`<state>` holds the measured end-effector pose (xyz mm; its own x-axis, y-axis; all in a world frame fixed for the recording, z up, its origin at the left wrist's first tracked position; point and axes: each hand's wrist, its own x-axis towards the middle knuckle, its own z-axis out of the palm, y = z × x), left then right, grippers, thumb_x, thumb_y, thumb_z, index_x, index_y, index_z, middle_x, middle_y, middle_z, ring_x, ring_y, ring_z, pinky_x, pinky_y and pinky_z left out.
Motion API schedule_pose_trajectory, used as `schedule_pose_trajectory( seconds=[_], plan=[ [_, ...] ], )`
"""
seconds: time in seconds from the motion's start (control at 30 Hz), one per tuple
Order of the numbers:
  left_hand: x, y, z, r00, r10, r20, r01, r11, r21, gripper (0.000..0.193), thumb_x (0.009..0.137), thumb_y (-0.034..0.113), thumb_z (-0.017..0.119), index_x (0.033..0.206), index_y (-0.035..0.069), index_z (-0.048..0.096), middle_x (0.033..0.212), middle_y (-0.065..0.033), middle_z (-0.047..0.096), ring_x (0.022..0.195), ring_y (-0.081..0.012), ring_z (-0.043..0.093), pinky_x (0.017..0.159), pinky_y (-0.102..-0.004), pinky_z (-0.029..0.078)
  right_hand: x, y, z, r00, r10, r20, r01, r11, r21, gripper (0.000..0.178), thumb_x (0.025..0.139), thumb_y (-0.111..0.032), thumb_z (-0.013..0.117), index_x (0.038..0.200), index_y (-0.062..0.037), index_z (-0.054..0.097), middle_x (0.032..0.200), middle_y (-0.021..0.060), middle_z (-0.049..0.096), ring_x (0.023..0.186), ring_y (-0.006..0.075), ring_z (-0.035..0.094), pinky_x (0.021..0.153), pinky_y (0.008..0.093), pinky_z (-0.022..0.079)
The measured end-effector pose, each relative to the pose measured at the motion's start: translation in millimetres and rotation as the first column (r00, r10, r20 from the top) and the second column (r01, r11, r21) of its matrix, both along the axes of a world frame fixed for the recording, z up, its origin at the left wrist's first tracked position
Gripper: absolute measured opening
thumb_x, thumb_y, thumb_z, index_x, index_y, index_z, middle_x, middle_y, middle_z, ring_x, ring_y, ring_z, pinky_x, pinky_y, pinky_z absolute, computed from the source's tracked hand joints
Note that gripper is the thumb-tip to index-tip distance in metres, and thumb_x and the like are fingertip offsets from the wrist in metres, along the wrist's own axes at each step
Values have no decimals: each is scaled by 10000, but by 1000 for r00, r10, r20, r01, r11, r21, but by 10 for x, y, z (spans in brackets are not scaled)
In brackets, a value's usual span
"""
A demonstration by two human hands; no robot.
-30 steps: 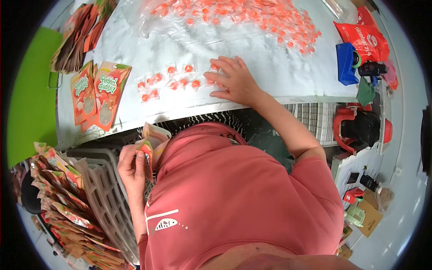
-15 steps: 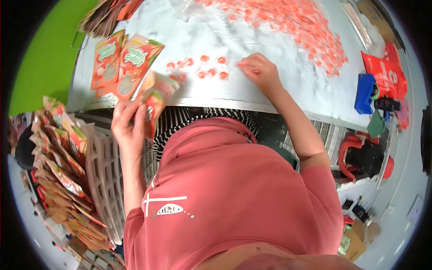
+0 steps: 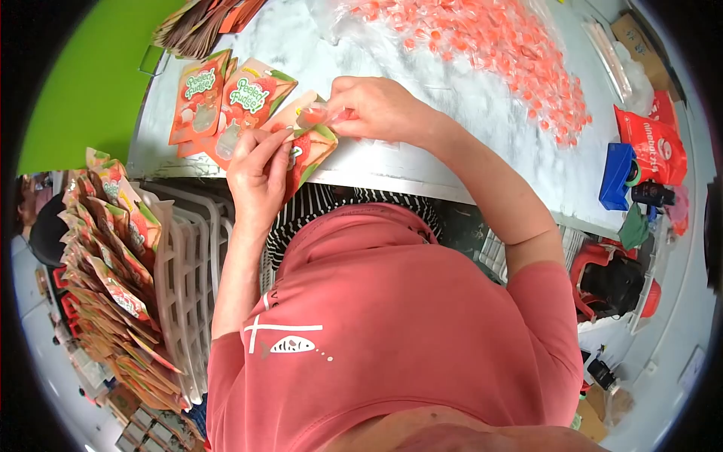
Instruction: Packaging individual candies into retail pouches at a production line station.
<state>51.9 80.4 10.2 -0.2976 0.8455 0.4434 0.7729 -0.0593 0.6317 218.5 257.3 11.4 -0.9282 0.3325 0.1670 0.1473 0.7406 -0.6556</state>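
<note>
My left hand (image 3: pixel 260 169) pinches an orange-and-green printed pouch (image 3: pixel 315 157), tilted at the table's front edge with its upper end toward my right hand. My right hand (image 3: pixel 376 109) is closed on clear-wrapped red candy (image 3: pixel 325 115) right at the pouch's upper end. Whether the candy is inside the opening or just above it, I cannot tell. Left of my hands, more pouches of the same kind, one of them (image 3: pixel 248 98) overlapping another, lie flat on the table. My right hand and forearm hide most of the tabletop just behind them.
A large spread of wrapped red candies (image 3: pixel 482 53) covers the back right of the white table (image 3: pixel 392 167). Flattened pouches (image 3: pixel 199 30) are stacked at the back left. A plastic crate (image 3: pixel 184 286) holds many pouches on my left. A blue holder (image 3: pixel 616 177) and red bag (image 3: pixel 651 143) sit at the right edge.
My right hand has moved left, from the small candies on the table to the pouch. My left hand has brought the pouch slightly up and right to meet it.
</note>
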Motion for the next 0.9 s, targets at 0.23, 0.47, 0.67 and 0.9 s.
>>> schedule_pose_trajectory(
  seconds=[0.23,0.47,0.67,0.9],
  plan=[
    [-101,155,57,999,-28,-17,28,999,46,173,851,1,694,1022,13,724,819,-74,578,741,-187,589,675,-295,487,-116,125,195,991,-51,121,38,994,101,221,790,-191,669,969,-65,635,912,69,627,824,267,653,686,385,497],
    [-235,192,78,996,-64,61,61,997,57,184,850,5,696,1032,8,723,862,-76,599,776,-182,599,681,-289,486,-326,148,372,994,-105,-30,99,979,-179,298,826,-284,720,960,-65,567,905,109,605,828,265,610,725,367,488],
    [-311,261,102,986,-17,168,11,999,35,196,847,0,705,1043,-2,720,868,-65,595,759,-155,582,660,-267,478,-564,150,234,969,-234,-84,222,967,-128,233,908,-250,664,943,-42,563,922,113,615,826,281,629,726,382,494],
    [-340,289,44,980,-46,195,35,998,58,201,847,-2,706,1047,10,723,861,-59,589,754,-145,574,648,-261,473,-783,11,238,869,-372,-326,409,911,54,140,928,-144,615,990,-33,556,887,117,637,770,280,663,663,383,520]
  ],
)
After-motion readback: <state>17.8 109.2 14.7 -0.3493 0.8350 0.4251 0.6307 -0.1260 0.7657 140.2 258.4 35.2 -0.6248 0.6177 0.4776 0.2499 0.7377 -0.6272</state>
